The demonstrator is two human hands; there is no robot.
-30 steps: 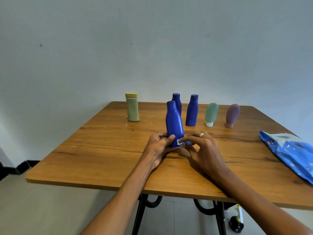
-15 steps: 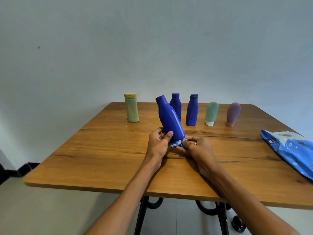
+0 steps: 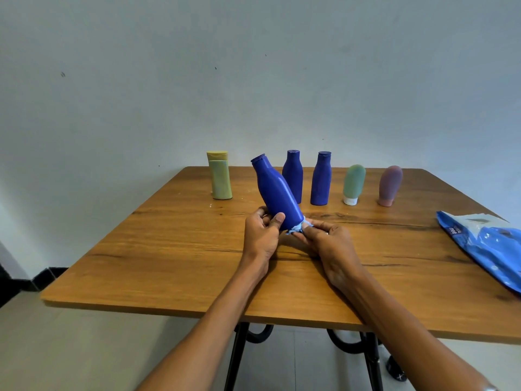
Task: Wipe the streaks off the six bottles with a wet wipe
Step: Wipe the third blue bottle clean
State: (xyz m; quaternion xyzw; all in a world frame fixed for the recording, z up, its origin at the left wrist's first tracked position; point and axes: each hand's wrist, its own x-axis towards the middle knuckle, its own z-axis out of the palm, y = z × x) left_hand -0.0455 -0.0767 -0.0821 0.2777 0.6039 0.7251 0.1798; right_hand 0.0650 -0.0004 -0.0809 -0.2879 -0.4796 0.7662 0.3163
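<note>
A blue bottle (image 3: 275, 193) is held at the centre of the frame, tilted so that its cap leans toward the upper left and its base points down to the right, lifted off the table (image 3: 158, 244). It is gripped near the base by the left hand (image 3: 260, 235), whose thumb is laid across the front of the bottle and whose fingers are curled round behind it. A wet wipe (image 3: 296, 228) (pale blue and bunched) is pressed against the bottle's base by the right hand (image 3: 328, 244); the wipe is pinched between that hand's curled fingertips, with little of it left showing.

Behind the hands, across the middle of the frame, five more bottles are stood upright in a row on the far part of the table. At the left of the row a yellow-green bottle (image 3: 220, 176) is seen. Two further blue bottles follow: one (image 3: 293, 176) is partly hidden behind the held bottle, and the other (image 3: 320, 179) is set just to its right. Next a green tube (image 3: 353, 183) is stood on its white cap, and at the right end of the row a mauve tube (image 3: 389, 185) is stood on its cap as well. The five are kept apart from one another.

At the right edge of the frame a blue wipe pack (image 3: 490, 244) is laid flat on the table, well apart from the hands. Below the table's near edge, black curved metal legs (image 3: 239, 354) are seen against a pale floor. A plain pale wall (image 3: 253, 66) fills the upper half of the frame.
</note>
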